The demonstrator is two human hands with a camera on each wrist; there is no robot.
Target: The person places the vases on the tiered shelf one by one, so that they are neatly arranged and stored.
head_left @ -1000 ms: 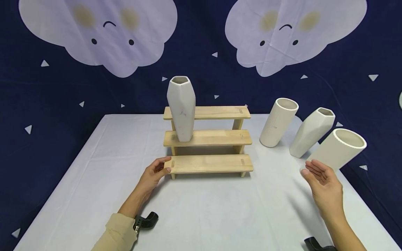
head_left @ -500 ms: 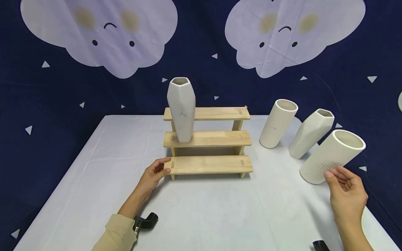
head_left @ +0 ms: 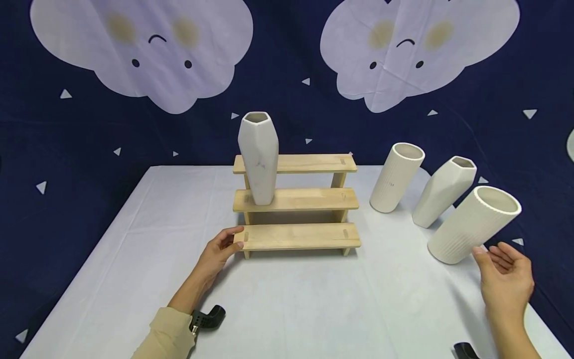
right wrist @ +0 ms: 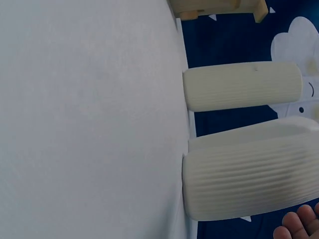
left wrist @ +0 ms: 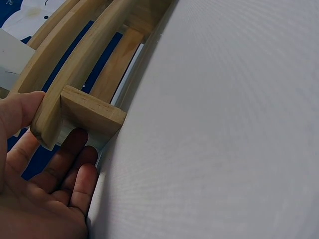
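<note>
With thumb and fingers, my left hand [head_left: 216, 257] holds the left end of the bottom board of a three-step wooden stand [head_left: 296, 235]. The left wrist view shows the thumb on one face of that board [left wrist: 50, 107] and curled fingers near the leg below. A tall white faceted vase [head_left: 258, 157] stands upright at the left of the middle step. My right hand [head_left: 506, 279], fingers loosely bent and holding nothing, is at the lower right of a wide white ribbed vase [head_left: 468, 229]. In the right wrist view its fingers [right wrist: 296, 226] appear just apart from this vase [right wrist: 249, 174].
A slim ribbed white vase [head_left: 396, 177] and another faceted white vase [head_left: 444, 192] stand on the white-covered table [head_left: 314, 304] beyond the wide one. Close to the table's right edge stands the wide vase. A dark blue cloth [head_left: 287, 60] with clouds hangs behind.
My right hand has moved right and slightly nearer, from in front of the wide ribbed vase to its lower right side. My left hand keeps its hold on the stand.
</note>
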